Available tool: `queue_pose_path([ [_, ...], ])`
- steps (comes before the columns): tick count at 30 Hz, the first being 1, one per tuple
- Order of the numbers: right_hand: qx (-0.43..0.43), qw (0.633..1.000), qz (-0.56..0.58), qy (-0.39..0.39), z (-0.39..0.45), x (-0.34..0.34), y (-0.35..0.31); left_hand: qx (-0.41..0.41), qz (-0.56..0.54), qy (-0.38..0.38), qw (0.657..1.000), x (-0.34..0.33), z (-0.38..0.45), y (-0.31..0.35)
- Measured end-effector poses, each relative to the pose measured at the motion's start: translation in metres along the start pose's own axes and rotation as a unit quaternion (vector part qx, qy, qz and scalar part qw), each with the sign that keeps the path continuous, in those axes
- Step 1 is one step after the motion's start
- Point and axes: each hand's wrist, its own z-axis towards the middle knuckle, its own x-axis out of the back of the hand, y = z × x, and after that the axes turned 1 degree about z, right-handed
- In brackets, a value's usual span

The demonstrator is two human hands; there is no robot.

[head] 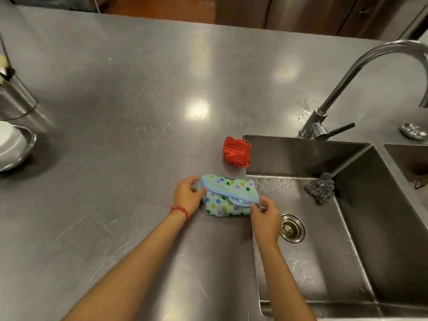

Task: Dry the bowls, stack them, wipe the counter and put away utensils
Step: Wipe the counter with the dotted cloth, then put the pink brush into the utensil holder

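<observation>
Folding was what both of your hands were busy with, at the near edge of the steel worktop (139, 89) just beside the sink (324, 262). Your left hand (188, 195) gripped the left end of the pale blue dotted cloth (228, 198), its fingers (196, 181) curled over the blue-trimmed edge and its thumb underneath. Your right hand (266, 218) pinched the cloth's right corner between thumb and curled fingers, right at the sink's rim. The cloth lay partly doubled over on the worktop, one flap turned across the rest. A red bead bracelet (180, 210) sat on your left wrist.

Just beyond the dotted cloth, a folded red cloth (236, 151) rested on the worktop against the sink's far left corner, apart from your hands. Inside the sink, a steel scourer (320, 187) lay near the right wall, and the drain (292, 227) showed close to your right hand; water drops speckled the basin floor. A curved tap (347, 77) rose behind the sink.

At the far left edge of the worktop stood a white bowl (9, 141) set inside a metal bowl (27, 144), well apart from you, with a steel container (16, 96) behind them, cut off by the frame.
</observation>
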Motion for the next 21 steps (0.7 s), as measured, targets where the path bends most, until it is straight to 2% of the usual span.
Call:
queue_pose_path([
  [3, 0.089, 0.991, -0.096, 0.008, -0.032, 0.005, -0.003, -0.022, 0.054, -0.017, 0.998, 0.030, -0.038, -0.020],
  [7, 0.181, 0.968, -0.139, -0.108, -0.091, -0.017, -0.014, -0.062, 0.152, 0.007, 0.986, 0.086, -0.094, -0.055],
  [11, 0.278, 0.916, -0.208, -0.200, -0.151, -0.049, -0.028, -0.071, 0.256, 0.039, 0.963, 0.154, -0.143, -0.086],
  [16, 0.405, 0.854, -0.249, -0.213, -0.227, -0.097, -0.052, -0.046, 0.340, 0.047, 0.938, 0.241, -0.184, -0.124],
  [21, 0.446, 0.831, -0.246, -0.223, -0.308, -0.157, -0.081, -0.031, 0.379, 0.060, 0.923, 0.337, -0.211, -0.174],
])
